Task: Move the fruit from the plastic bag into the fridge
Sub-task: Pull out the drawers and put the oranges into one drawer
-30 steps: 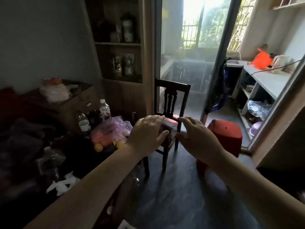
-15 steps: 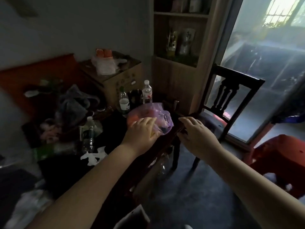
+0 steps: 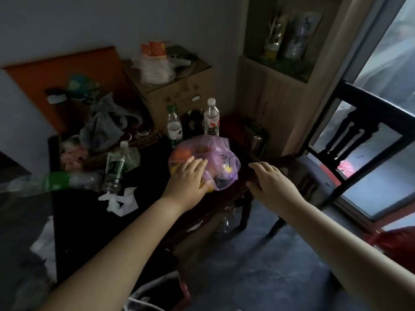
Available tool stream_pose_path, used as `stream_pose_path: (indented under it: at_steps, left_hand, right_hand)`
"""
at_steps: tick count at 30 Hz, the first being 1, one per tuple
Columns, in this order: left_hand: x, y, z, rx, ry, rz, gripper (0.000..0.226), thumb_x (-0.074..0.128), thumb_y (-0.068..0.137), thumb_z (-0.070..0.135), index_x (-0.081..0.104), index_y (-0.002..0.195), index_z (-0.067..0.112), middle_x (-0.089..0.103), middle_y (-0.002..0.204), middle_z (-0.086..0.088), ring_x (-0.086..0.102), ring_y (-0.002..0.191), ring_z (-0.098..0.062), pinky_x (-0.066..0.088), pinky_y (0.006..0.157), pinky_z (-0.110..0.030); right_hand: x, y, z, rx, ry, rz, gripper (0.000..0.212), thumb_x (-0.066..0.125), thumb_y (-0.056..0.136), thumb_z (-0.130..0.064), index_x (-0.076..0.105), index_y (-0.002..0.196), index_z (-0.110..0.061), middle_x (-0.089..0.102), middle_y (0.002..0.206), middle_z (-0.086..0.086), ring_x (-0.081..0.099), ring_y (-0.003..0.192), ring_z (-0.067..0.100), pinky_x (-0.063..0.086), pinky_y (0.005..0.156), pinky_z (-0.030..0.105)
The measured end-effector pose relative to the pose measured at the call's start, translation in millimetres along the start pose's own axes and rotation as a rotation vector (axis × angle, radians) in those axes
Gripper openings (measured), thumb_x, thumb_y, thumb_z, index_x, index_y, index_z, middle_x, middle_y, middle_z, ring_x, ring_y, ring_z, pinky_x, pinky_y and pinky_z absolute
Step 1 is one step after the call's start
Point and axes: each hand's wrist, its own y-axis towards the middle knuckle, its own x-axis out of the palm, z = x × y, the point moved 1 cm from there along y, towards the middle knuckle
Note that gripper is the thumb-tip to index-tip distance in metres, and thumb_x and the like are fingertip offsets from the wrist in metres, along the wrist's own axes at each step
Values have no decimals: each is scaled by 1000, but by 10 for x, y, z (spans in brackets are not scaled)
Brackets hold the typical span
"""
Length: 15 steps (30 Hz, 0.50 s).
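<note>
Dim room, dark stone-look floor [image 3: 258, 277] underfoot, and a dark wooden table [image 3: 89, 221] runs up the left side of the view. Both bare forearms reach forward over it. A crumpled white tissue [image 3: 120, 199] lies on the tabletop, left of the left wrist.

Left hand [image 3: 187, 178] is palm down, fingers loosely spread and fairly straight, resting on the near left side of the plastic bag [image 3: 215, 158]. It lies on the film rather than gripping it. Right hand [image 3: 272, 182] is apart from the bag, just to its right, over the table's right-hand edge. Palm down, fingers relaxed and extended, nothing held. Whether the thumb touches the table edge, I cannot tell.

The bag itself is translucent pink-purple and sits near the table's right-hand edge. The fruit is inside it: an orange piece [image 3: 180, 153] shows through above the left fingers, and a yellow bit [image 3: 228, 169] shows on the right side.

Left of the bag, a green-labelled bottle [image 3: 115, 169] leans, and another clear bottle [image 3: 60, 181] lies on its side. Just behind the bag two water bottles stand upright, one with a green cap [image 3: 174, 126], one with a white cap [image 3: 211, 117].

Further back, a grey bag [image 3: 101, 129] slumps among clutter. A cardboard box [image 3: 177, 90] carries a white bag and orange cups on top. An orange board [image 3: 62, 79] leans on the wall.

To the right, a dark wooden chair [image 3: 359, 135] stands by the table. A red stool [image 3: 395, 241] peeks in at the right edge. Behind them are a wooden cabinet [image 3: 269, 102] and a glass door [image 3: 386, 86].
</note>
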Motion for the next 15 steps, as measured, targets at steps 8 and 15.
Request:
stream_pose_path:
  at_steps: [8, 15]
  left_hand:
    - [138, 211, -147, -69, 0, -10, 64, 40, 96, 41, 16, 149, 16, 15, 157, -2, 8, 144, -18, 8, 117, -34]
    - [403, 688, -363, -46, -46, -63, 64, 41, 96, 40, 15, 149, 16, 15, 157, -2, 9, 144, -17, 5, 115, -29]
  right_hand:
    - [486, 582, 66, -3, 83, -118, 55, 53, 92, -32, 35, 140, -14, 43, 140, 6, 41, 128, 26, 38, 100, 35]
    - [784, 1045, 160, 83, 135, -170, 56, 55, 91, -30, 35, 140, -13, 38, 141, 7, 40, 128, 28, 41, 97, 37]
